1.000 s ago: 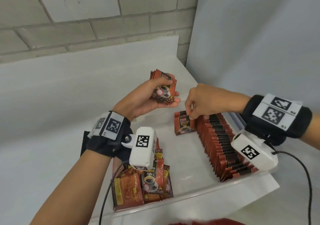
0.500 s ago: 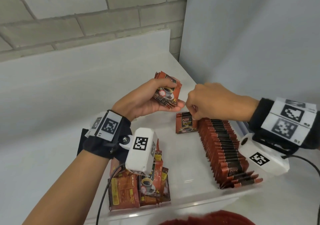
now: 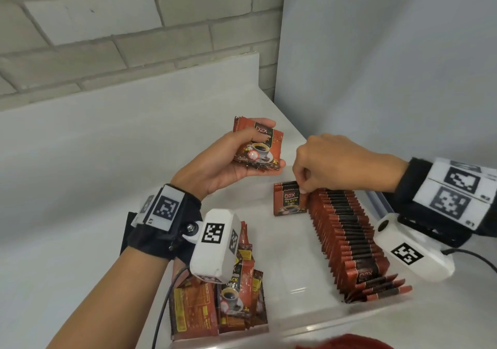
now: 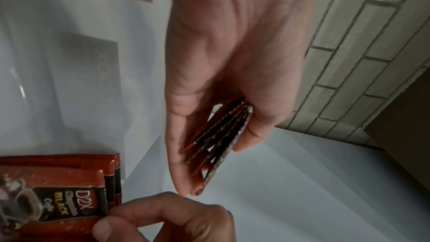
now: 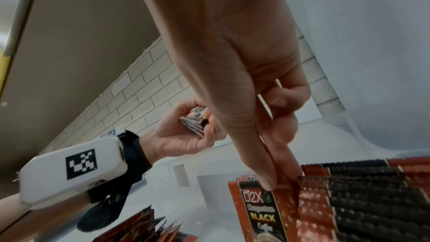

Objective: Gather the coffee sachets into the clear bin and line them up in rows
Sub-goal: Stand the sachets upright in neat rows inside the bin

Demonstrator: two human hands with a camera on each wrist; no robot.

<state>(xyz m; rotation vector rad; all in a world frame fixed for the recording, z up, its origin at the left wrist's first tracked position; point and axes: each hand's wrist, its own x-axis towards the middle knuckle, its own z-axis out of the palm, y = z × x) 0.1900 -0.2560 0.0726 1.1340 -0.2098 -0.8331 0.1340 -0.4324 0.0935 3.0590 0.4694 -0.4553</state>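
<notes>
My left hand (image 3: 269,149) grips a small stack of red coffee sachets (image 3: 242,125) above the far left of the clear bin (image 3: 322,324). Edge-on in the left wrist view, the stack (image 4: 218,141) sits between thumb and fingers. My right hand (image 3: 301,188) pinches the top edge of an upright sachet (image 3: 289,203) at the far end of a long row of standing sachets (image 3: 347,235) along the bin's right side. The right wrist view shows thumb and forefinger closed on that sachet (image 5: 260,214). A loose pile of sachets (image 3: 220,303) lies in the bin's near left corner.
The bin stands on a white counter (image 3: 67,214) in a corner. A brick wall (image 3: 134,39) is behind and a white panel (image 3: 390,66) on the right. The bin's middle floor (image 3: 290,254) is bare. A cable (image 3: 478,257) trails from my right wrist.
My right hand has stayed at the far end of the row, fingers on the front sachet. My left hand has tilted its stack so the printed face shows more.
</notes>
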